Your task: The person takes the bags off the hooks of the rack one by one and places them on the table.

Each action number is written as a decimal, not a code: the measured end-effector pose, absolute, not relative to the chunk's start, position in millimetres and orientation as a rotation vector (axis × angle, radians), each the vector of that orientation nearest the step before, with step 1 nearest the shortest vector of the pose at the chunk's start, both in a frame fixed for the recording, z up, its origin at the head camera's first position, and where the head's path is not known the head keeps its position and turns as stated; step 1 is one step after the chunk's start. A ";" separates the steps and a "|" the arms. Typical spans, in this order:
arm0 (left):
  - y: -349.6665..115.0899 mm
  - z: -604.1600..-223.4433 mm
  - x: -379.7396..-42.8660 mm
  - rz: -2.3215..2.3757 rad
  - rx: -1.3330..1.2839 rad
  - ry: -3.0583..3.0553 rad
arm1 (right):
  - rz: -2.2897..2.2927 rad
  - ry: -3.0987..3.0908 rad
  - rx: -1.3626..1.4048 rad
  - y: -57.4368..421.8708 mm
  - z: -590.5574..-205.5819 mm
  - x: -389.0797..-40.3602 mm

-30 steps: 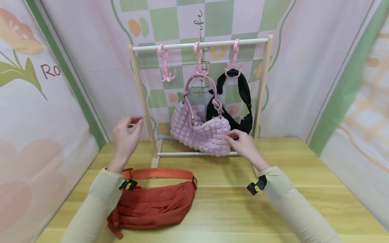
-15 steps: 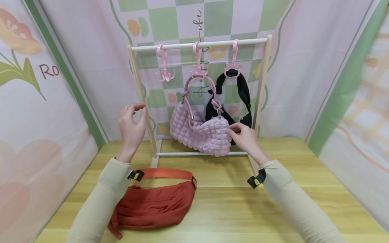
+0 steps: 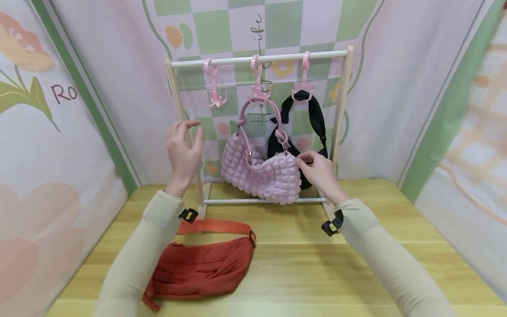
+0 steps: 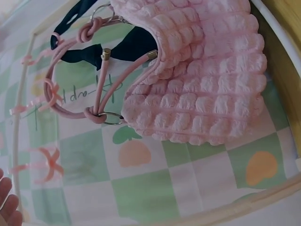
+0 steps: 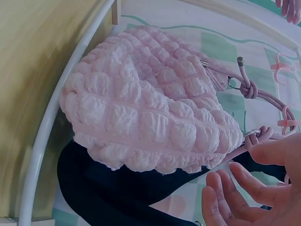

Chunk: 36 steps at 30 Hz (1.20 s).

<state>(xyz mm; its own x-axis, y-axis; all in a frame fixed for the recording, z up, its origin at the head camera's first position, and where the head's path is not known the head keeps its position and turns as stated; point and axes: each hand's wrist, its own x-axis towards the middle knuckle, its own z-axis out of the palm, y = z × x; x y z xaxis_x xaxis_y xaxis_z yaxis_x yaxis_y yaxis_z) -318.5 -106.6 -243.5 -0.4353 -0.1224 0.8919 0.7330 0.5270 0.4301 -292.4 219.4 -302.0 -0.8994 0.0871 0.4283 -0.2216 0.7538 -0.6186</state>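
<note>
Head view faces forward and down; nearer wrist views share the pink bag (image 4: 207,80).

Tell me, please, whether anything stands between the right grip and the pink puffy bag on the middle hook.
Nothing visible does: the right grip is at the edge of the pink puffy bag, though whether they touch is hard to tell. The black bag hangs partly behind it, not in between.

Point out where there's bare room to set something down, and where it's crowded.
Bare table lies between the red bag and the right sleeve, and beyond that sleeve. The leftmost hook holds no bag. Crowded: where pink bag, black bag and right hand bunch.
</note>
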 end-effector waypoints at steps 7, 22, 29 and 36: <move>-95.0 -236.6 -326.8 -1.058 -0.547 -1.736 | 0.911 -2.489 0.098 217.5 -293.6 -300.3; -81.3 -225.8 -341.8 -1.034 -0.578 -1.750 | 0.895 -2.470 0.105 208.9 -281.5 -316.9; -74.7 -218.2 -351.4 -0.907 -0.643 -1.812 | 0.913 -2.464 0.073 207.1 -278.3 -322.6; -68.7 -207.7 -353.9 -0.813 -0.684 -1.840 | 0.884 -2.461 0.072 202.8 -270.7 -326.3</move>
